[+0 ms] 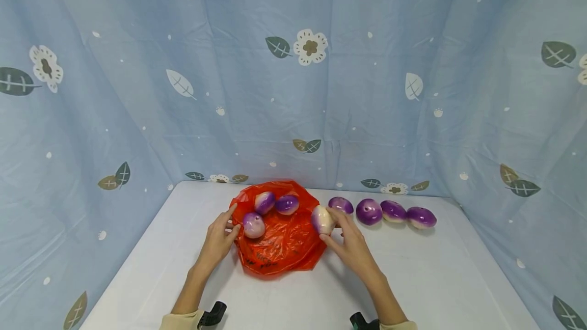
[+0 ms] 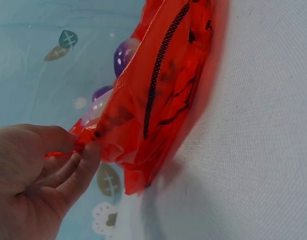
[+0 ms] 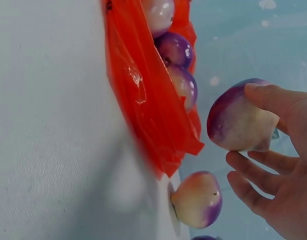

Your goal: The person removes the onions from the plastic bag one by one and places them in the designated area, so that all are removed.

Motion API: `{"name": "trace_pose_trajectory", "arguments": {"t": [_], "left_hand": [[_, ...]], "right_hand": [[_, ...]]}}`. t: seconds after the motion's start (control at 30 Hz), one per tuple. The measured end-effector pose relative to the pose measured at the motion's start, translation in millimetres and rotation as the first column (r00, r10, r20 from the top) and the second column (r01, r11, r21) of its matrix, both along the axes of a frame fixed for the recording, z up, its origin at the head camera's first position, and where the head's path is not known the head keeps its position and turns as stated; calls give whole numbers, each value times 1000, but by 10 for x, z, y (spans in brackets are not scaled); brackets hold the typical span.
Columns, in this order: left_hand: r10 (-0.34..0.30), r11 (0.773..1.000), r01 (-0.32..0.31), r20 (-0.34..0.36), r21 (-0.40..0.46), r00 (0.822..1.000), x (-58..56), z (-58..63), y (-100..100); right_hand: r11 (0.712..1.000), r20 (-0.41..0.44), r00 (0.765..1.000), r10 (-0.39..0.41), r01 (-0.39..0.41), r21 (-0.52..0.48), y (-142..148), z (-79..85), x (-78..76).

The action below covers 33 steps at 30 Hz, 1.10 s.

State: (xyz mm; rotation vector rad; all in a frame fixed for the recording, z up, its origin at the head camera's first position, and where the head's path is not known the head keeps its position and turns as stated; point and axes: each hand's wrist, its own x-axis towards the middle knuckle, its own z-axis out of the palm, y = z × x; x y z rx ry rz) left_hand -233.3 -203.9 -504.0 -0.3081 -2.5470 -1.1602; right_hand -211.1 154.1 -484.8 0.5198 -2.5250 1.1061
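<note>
A red plastic bag (image 1: 289,241) lies spread open on the white table with three purple-and-white turnips (image 1: 254,225) inside it. At its left rim, my left hand (image 1: 218,236) pinches the plastic between thumb and fingers, which the left wrist view shows up close at the bag edge (image 2: 118,120). My right hand (image 1: 350,246) holds another turnip (image 1: 322,219) by thumb and fingertips over the bag's right rim. In the right wrist view that turnip (image 3: 241,117) is raised beside the bag, apart from it.
Right of the bag, a row of several turnips (image 1: 369,212) stands near the back of the white table (image 1: 412,279). One turnip (image 1: 341,204) sits close behind my right hand. A blue patterned curtain (image 1: 257,95) encloses the back and sides.
</note>
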Motion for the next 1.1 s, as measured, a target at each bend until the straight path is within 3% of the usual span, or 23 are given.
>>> {"name": "trace_pose_trajectory", "arguments": {"t": [0.37,0.73,1.1], "left_hand": [[0,1000,0,-34,-8,999,-14,-7,-6],[10,1000,-10,-4,-10,1000,-6,-3,-11],[-1,1000,1,-16,-11,1000,-8,2,-8]], "right_hand": [[999,44,998,-40,41,-16,91,-3,28],[998,131,989,-63,67,-22,209,-80,16],[998,99,993,-58,58,0,317,-173,-16]]}}
